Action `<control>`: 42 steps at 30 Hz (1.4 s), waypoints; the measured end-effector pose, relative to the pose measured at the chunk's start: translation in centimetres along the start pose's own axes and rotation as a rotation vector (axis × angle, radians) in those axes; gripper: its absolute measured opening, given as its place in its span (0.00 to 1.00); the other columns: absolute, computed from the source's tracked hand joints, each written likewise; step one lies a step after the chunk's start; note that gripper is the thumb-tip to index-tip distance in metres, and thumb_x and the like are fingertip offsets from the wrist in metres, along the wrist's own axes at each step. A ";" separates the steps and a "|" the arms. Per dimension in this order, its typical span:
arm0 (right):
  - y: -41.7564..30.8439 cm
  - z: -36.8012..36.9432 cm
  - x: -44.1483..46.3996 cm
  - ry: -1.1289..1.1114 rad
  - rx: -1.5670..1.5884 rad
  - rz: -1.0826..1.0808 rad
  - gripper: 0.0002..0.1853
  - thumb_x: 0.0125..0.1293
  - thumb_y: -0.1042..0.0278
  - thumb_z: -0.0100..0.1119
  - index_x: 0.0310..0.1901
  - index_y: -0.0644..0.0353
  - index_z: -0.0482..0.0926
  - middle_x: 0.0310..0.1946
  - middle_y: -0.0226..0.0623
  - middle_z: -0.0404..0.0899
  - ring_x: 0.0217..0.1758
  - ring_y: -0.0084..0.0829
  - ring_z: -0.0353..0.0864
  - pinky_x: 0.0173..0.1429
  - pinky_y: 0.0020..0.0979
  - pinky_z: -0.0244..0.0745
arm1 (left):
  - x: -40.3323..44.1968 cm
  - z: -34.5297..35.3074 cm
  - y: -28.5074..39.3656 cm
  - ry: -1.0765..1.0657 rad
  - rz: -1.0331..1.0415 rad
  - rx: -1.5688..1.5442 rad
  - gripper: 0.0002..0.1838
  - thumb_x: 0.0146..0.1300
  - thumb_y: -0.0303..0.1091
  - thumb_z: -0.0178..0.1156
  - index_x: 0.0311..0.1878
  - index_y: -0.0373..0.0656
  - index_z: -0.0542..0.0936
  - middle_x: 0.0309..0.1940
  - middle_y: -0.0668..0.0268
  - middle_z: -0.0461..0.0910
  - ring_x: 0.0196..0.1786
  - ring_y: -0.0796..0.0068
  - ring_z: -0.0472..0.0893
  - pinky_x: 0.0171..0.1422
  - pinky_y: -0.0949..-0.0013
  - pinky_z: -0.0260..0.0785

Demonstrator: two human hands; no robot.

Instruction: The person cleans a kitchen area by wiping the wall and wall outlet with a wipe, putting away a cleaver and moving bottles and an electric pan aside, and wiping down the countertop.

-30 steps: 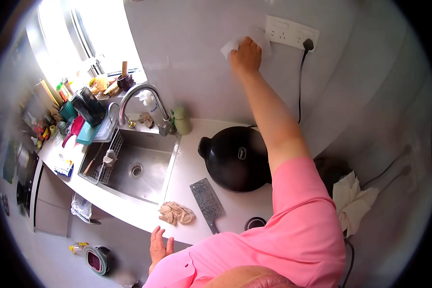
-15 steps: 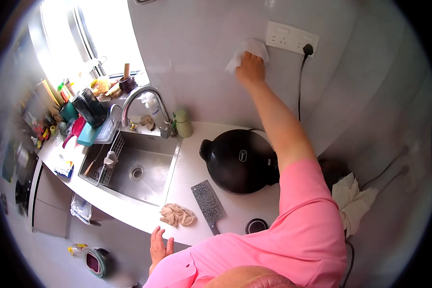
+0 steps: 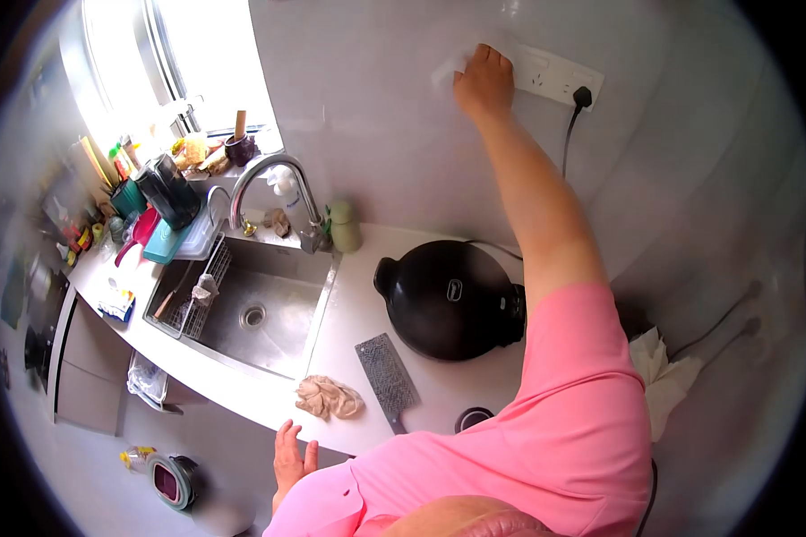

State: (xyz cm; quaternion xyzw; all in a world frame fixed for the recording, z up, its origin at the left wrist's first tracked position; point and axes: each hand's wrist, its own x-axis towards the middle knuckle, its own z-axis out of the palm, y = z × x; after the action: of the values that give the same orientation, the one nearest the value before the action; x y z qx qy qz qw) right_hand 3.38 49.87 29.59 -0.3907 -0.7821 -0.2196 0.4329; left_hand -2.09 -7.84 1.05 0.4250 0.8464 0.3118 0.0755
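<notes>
High on the wall, my right hand is closed around a thin white tissue, pressing it to the wall just left of the socket panel. The tissue is blurred and partly hidden behind my fingers. My left hand hangs by the counter's front edge, fingers apart and holding nothing. Close to it on the counter lies a crumpled beige cloth. A cleaver with a speckled blade lies right of the cloth. Below my right arm stands a round black electric griddle, lid down.
Left of the griddle are a green bottle, a curved faucet and a steel sink with a wire rack. A black plug with a hanging cord sits in the socket. A dark round object lies near my body.
My right hand has moved up and slightly right along the wall with the tissue, closer to the socket panel. My left hand stays nearly in place, still open.
</notes>
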 end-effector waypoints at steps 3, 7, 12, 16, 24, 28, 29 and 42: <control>-0.3 2.4 -2.3 -0.053 -0.276 -0.070 0.23 0.61 0.59 0.54 0.50 0.71 0.70 0.51 0.49 0.73 0.57 0.45 0.69 0.63 0.40 0.62 | 0.3 -0.2 0.4 0.007 0.007 -0.006 0.21 0.60 0.38 0.60 0.53 0.37 0.70 0.58 0.47 0.67 0.59 0.46 0.70 0.59 0.55 0.66; -0.9 0.4 -2.0 -0.266 -0.180 -0.066 0.24 0.61 0.57 0.53 0.49 0.73 0.71 0.52 0.49 0.73 0.59 0.44 0.68 0.65 0.41 0.58 | 0.2 -0.3 0.2 0.006 0.038 -0.005 0.21 0.61 0.38 0.60 0.53 0.37 0.70 0.58 0.48 0.67 0.59 0.46 0.70 0.59 0.55 0.66; -1.3 1.9 -1.6 -0.236 -0.066 0.054 0.23 0.61 0.58 0.54 0.50 0.71 0.71 0.51 0.49 0.74 0.58 0.44 0.69 0.64 0.40 0.61 | 0.2 -0.4 -0.6 0.027 0.038 0.000 0.22 0.60 0.37 0.61 0.54 0.37 0.70 0.58 0.48 0.67 0.59 0.47 0.70 0.59 0.56 0.66; -2.0 1.7 -4.0 -0.369 -0.037 0.035 0.23 0.60 0.59 0.56 0.50 0.69 0.71 0.51 0.49 0.74 0.58 0.45 0.69 0.64 0.40 0.62 | 0.3 -0.6 -0.1 0.005 0.037 0.012 0.22 0.60 0.37 0.60 0.54 0.37 0.69 0.58 0.48 0.67 0.59 0.47 0.69 0.59 0.55 0.66; -1.3 5.3 -5.3 0.201 -0.229 -0.098 0.21 0.61 0.59 0.54 0.48 0.68 0.71 0.48 0.48 0.75 0.58 0.43 0.70 0.64 0.39 0.63 | 0.2 -0.7 -0.3 0.015 0.025 0.011 0.22 0.60 0.36 0.60 0.54 0.37 0.69 0.59 0.48 0.67 0.60 0.47 0.69 0.60 0.55 0.65; -1.8 1.3 -1.9 -0.267 0.041 0.113 0.27 0.63 0.55 0.52 0.55 0.70 0.68 0.56 0.51 0.71 0.63 0.45 0.65 0.69 0.41 0.55 | 0.1 -0.9 -0.8 -0.014 0.028 0.007 0.22 0.60 0.37 0.60 0.54 0.37 0.69 0.59 0.48 0.67 0.60 0.47 0.69 0.61 0.55 0.65; -1.8 1.5 -2.2 -0.271 0.038 0.111 0.27 0.63 0.55 0.52 0.55 0.70 0.68 0.56 0.51 0.71 0.63 0.45 0.65 0.69 0.41 0.55 | 0.1 -0.9 -0.9 -0.006 0.017 0.001 0.22 0.60 0.37 0.60 0.54 0.38 0.69 0.59 0.48 0.67 0.60 0.47 0.69 0.61 0.55 0.65; -0.8 4.0 -5.4 -0.004 -0.208 -0.012 0.25 0.64 0.57 0.52 0.52 0.74 0.69 0.52 0.52 0.73 0.58 0.44 0.69 0.66 0.38 0.58 | 0.3 -0.7 -1.0 0.008 0.025 -0.012 0.22 0.61 0.37 0.60 0.54 0.36 0.69 0.58 0.47 0.67 0.59 0.46 0.69 0.61 0.55 0.65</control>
State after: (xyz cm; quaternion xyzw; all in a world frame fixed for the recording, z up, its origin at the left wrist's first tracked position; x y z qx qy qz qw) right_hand 2.43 49.87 22.93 -0.4290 -0.7585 -0.3014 0.3871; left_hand -3.24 -8.35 1.02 0.4339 0.8394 0.3195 0.0707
